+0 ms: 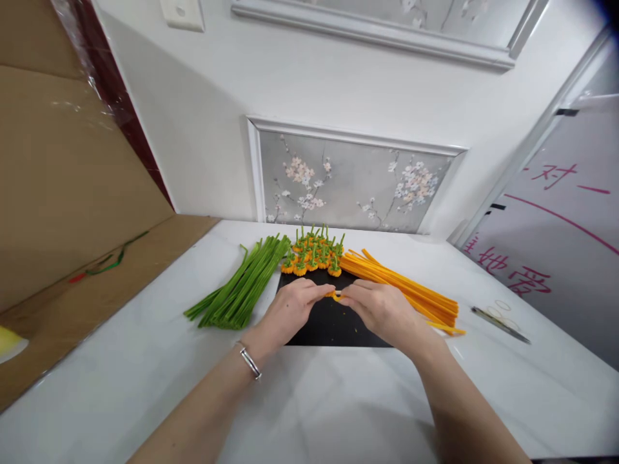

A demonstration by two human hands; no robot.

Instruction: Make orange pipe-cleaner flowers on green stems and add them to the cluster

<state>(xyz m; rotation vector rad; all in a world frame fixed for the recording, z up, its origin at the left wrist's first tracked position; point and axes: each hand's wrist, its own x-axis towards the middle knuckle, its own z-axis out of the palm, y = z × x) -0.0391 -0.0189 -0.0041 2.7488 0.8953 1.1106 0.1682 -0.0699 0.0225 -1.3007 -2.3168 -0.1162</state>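
Over a black mat [319, 325], my left hand [296, 303] and my right hand [380, 308] meet fingertip to fingertip. Between them they pinch a small bent piece of orange pipe cleaner [337, 297], mostly covered by the fingers. Just behind the hands stand several small orange pumpkins [314, 258] with green stems, made of fuzzy pipe cleaner. A bundle of green pipe cleaners [242, 283] lies to the left. To the right, partly behind my right hand, lies a bundle of orange pipe cleaners [411, 283].
Tweezers or a similar slim metal tool [500, 324] lie at the right beside thin pale rings [500, 312]. A wall with a floral panel [348, 183] rises behind the white table [155, 367]. A whiteboard [556, 238] with red writing stands at right, cardboard [72, 161] at left.
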